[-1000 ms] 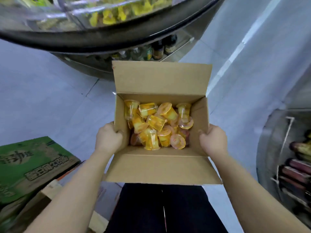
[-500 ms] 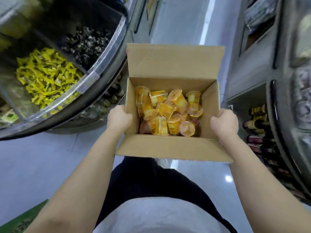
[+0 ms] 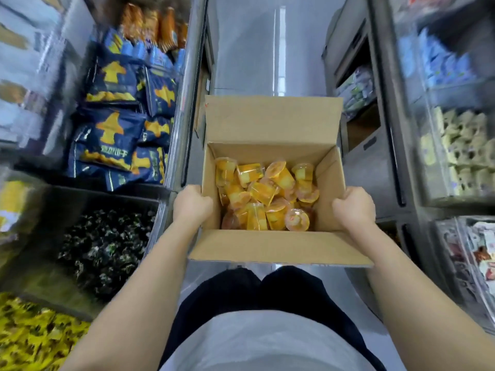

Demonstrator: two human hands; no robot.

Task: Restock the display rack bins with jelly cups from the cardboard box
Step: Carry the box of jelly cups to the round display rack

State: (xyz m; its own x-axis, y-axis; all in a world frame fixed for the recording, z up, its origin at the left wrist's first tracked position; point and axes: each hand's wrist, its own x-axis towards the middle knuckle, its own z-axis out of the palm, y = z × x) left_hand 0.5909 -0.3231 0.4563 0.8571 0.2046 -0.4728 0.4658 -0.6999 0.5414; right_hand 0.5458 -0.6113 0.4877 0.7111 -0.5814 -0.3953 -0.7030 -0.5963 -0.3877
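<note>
Carrying stage of a restocking task, seen from above. The cardboard box (image 3: pixel 270 246) is held at waist height in the aisle, its four flaps open; all positions below are given relative to it. Inside, on its bottom, lies a loose heap of jelly cups (image 3: pixel 263 195), yellow and orange, sealed, tumbled at all angles. The left hand (image 3: pixel 191 203) grips the left wall and the right hand (image 3: pixel 353 207) grips the right wall. On both hands the fingers are curled and clamped on the cardboard, but how far they wrap over or under each wall cannot be told.

Handling, as a judgement: the box is probably light, being only partly filled, yet its thin walls may flex, so a two-sided hold low on the walls suits it. The cups look small, smooth and slippery; their film lids seem easy to puncture, so each is best taken by its stiff rim or sides.

To the left of the box stand bins of blue snack bags (image 3: pixel 115 137), dark candies (image 3: pixel 104 247) and yellow candies (image 3: pixel 34 341). To the right stands a rack of pale packets (image 3: pixel 460 151). No jelly bin can be identified.
</note>
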